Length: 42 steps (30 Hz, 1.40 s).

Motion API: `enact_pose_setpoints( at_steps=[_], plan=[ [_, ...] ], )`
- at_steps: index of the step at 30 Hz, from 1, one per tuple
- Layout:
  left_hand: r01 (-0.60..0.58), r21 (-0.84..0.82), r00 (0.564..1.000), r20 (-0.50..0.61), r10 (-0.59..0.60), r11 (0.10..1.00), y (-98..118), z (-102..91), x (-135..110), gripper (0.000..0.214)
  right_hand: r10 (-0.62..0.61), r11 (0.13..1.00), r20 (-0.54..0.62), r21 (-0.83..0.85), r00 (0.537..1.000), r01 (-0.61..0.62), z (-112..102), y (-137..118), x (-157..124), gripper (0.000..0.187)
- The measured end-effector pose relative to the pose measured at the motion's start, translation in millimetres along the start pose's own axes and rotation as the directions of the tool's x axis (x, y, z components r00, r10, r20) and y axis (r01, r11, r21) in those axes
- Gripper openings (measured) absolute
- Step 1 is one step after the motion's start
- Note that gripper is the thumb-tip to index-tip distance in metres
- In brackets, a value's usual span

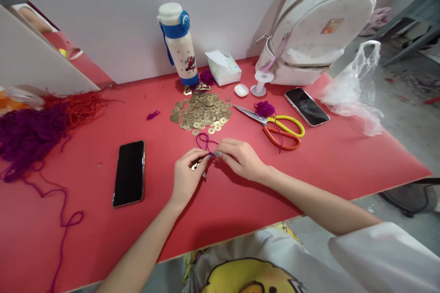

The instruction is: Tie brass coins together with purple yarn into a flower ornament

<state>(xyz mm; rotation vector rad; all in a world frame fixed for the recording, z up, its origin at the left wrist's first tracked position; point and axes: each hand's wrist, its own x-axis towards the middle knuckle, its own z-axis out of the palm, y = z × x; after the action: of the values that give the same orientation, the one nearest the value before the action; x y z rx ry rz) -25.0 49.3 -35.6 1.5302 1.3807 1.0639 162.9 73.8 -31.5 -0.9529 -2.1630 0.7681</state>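
My left hand [186, 174] is closed in a pinch, with a gold-coloured coin [195, 164] partly showing between its fingers and purple yarn at its fingertips. My right hand [242, 160] pinches the same purple yarn [207, 141] from the other side, the two sets of fingertips almost touching. A loop of that yarn curls out beyond my fingers on the red tabletop. Just past it spreads a pile of gold-coloured coins with holes [203, 109]. The exact knot or crossing between my fingertips is too small to make out.
Scissors [280, 129], a small purple yarn bundle [264, 109] and a phone [307, 106] lie right; another phone [129, 174] lies left. Behind stand a bottle [178, 46], tissue pack [225, 69], white spool [261, 83] and backpack [319, 32]. Purple yarn [32, 130] heaps far left.
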Motion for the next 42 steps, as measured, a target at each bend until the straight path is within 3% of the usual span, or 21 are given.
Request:
enact_pose_setpoints(
  at_steps=[5, 15, 22, 25, 28, 42],
  plan=[
    [-0.005, -0.007, 1.0, 0.015, 0.005, 1.0, 1.0, 0.8, -0.2, 0.012, 0.035, 0.999, -0.093, -0.027, 0.995, -0.037, -5.0, 5.4, 2.6, 0.023],
    [-0.01, -0.02, 0.997, 0.076, 0.011, 1.0, 0.1, 0.0, -0.9, 0.01, 0.043, 0.999, -0.08, 0.035, 0.996, -0.041, -0.5, 6.1, 2.4, 0.025],
    [-0.083, -0.029, 0.994, 0.064, 0.085, 0.996, 8.1, -1.3, 0.0, 0.011, -0.111, 0.977, -0.117, 0.168, 0.987, 0.13, -6.0, 1.2, -1.0, 0.038],
    [-0.105, -0.016, 0.993, 0.055, 0.105, 0.994, 8.0, -2.6, -0.7, 0.011, -0.028, 0.976, -0.175, 0.209, 0.984, 0.065, -7.7, 1.7, 0.6, 0.036],
    [-0.1, -0.017, 0.994, 0.047, 0.101, 0.995, 7.0, -3.9, -2.0, 0.012, 0.03, 0.978, -0.155, 0.207, 0.987, 0.003, -6.8, 5.0, 4.1, 0.023],
    [-0.141, -0.015, 0.989, 0.043, 0.142, 0.99, 6.8, -4.5, -2.5, 0.012, 0.067, 0.943, -0.122, 0.333, 0.99, -0.022, -1.4, 9.8, 4.4, 0.023]
  ],
)
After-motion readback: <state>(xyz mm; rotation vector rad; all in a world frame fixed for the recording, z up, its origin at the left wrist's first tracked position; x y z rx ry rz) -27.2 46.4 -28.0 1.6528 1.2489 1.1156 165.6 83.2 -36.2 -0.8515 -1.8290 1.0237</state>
